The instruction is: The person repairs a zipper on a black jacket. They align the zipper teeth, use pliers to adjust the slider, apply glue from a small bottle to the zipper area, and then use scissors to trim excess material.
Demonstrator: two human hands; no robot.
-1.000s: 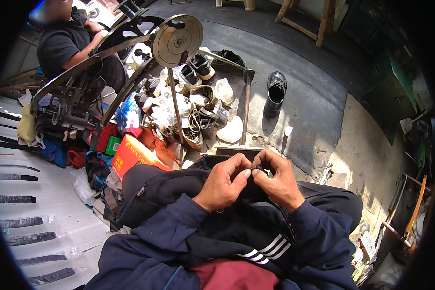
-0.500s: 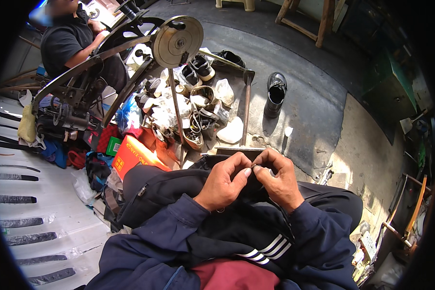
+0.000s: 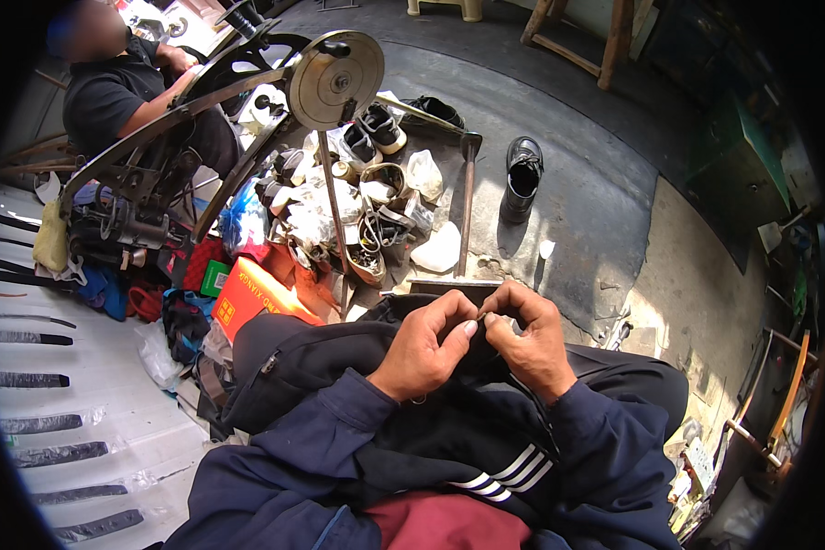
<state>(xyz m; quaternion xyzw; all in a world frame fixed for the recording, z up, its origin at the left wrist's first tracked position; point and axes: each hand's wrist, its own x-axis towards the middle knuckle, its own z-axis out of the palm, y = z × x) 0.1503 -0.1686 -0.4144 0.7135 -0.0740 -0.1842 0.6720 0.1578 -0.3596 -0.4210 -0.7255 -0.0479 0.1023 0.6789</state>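
— Two boxes sit at about nine o'clock from the hands, am I right?

— Yes. One small green box (image 3: 214, 277) and, just to its right, an orange box (image 3: 255, 295) lying tilted among bags. Both are shut, so what they hold cannot be told. Above them, at ten o'clock, a treadle sewing machine (image 3: 147, 197) with a round metal wheel (image 3: 336, 80) stands in front of a seated person in a black shirt (image 3: 105, 96).

— And the heap past the wheel?

— Loose shoes (image 3: 367, 220) piled on the ground at twelve o'clock, no container around them. A long-handled hammer (image 3: 467, 197) stands beside the pile, and a single black shoe (image 3: 522, 174) stands upright at one o'clock, well apart from the rest.

— Now the hands.

— The left hand (image 3: 422, 348) comes up from the lower edge, knuckles toward the camera, thumb and forefinger pressed together in a pinch. The right hand (image 3: 527, 344) faces it, fingers curled, its fingertips meeting the left ones at the centre. Both pinch something very small between them; it is too tiny to tell what it is.

— Where does that happen?

— Right above the black bag (image 3: 339, 362) lying across the person's lap, under both hands. The wrists rest on its dark fabric, and the navy sleeves (image 3: 312, 458) run back to six o'clock.
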